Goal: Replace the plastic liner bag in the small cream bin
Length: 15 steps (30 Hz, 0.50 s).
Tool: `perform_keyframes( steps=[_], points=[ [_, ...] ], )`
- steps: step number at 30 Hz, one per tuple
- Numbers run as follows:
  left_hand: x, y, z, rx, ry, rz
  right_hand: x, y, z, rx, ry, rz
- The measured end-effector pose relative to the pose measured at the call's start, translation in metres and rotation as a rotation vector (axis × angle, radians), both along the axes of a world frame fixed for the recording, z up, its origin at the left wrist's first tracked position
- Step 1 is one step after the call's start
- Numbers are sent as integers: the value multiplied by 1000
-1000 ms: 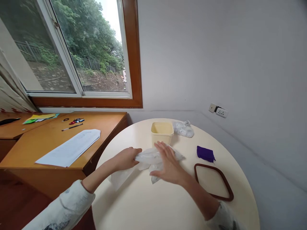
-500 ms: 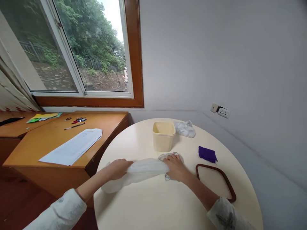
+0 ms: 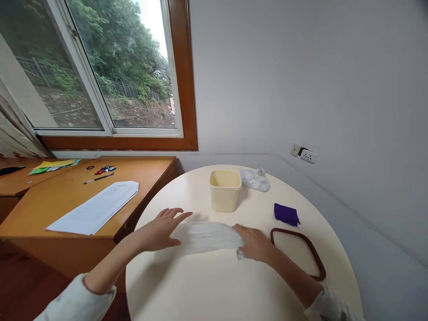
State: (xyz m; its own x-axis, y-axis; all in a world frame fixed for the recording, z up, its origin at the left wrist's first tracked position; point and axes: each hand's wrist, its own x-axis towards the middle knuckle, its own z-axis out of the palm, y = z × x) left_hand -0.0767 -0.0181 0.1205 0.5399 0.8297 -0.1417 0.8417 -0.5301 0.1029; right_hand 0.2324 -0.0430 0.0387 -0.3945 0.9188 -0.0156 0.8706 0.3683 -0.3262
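A translucent white plastic bag (image 3: pixel 209 236) lies gathered lengthwise between my hands, over the round cream table (image 3: pixel 214 285). My right hand (image 3: pixel 254 243) is closed around its right end, and a crumpled bit of the plastic sticks out below the fingers. At the other end my left hand (image 3: pixel 163 229) has its fingers spread and thumb apart, with nothing gripped. Just beyond the bag stands an open pale yellow bin (image 3: pixel 225 199). Behind the bin, to its right, a crumpled clear plastic bag (image 3: pixel 256 179) rests near the table's back edge.
On the table's right lie a folded purple cloth (image 3: pixel 286 214) and a brown rounded frame (image 3: pixel 314 252). The wooden desk (image 3: pixel 140 167) at left holds paper sheets (image 3: pixel 96 207), a pen (image 3: pixel 99 178), scissors (image 3: pixel 99 171) and coloured papers (image 3: pixel 55 165). A wall socket (image 3: pixel 308 155) is at right.
My left hand has let go of the bag's left end and opened, rising slightly. My right hand still grips the other end, a little farther right. The view has shifted slightly.
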Motion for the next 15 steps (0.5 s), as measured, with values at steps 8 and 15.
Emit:
perform_keyframes(
  steps=[8,15],
  points=[
    [33,-20,-67,43,45,-44,8,-2,33,-294,400,137],
    [23,6,-28,258,-91,-21,40,3,92,-250,711,-8]
  ],
)
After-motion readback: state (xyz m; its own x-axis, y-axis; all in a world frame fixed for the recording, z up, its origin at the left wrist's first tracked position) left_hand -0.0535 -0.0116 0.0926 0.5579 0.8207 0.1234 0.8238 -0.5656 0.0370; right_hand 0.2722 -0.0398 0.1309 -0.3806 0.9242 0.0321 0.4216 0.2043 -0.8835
